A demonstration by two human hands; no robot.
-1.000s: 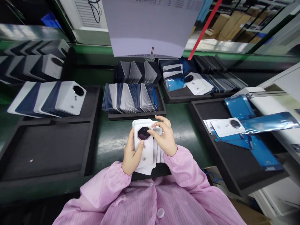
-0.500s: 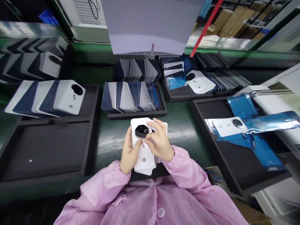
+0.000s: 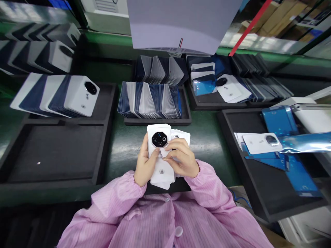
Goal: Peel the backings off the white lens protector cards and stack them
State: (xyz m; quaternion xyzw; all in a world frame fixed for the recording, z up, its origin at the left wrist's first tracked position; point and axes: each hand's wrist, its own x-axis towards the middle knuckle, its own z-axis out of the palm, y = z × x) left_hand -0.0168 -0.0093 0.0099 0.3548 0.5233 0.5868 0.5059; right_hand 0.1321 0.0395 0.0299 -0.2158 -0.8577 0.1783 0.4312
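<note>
My left hand [image 3: 144, 163] is wrapped around the left edge of a small stack of white phone back panels, thumb on the front face. The top white phone back panel [image 3: 161, 171] has a black octagonal camera area [image 3: 159, 139] and small dark markings lower down. My right hand [image 3: 182, 157] is over the right side of the panel, below the camera area, fingers curled and thumb and fingertips close together; anything pinched there is too small to make out. Behind that hand, more white panels [image 3: 184, 135] show, partly hidden.
Ahead is a black tray [image 3: 157, 121] packed with upright blue and white panels. At left, a black tray [image 3: 54, 151] holds leaning panels [image 3: 80, 96] and a small white speck. The right tray [image 3: 252, 186] carries blue film [image 3: 300, 172] and a white panel [image 3: 261, 143]. A hanging sheet [image 3: 181, 24] is above.
My right hand has moved down off the camera area, which now shows fully. My left hand keeps its hold on the panels. The view has shifted slightly.
</note>
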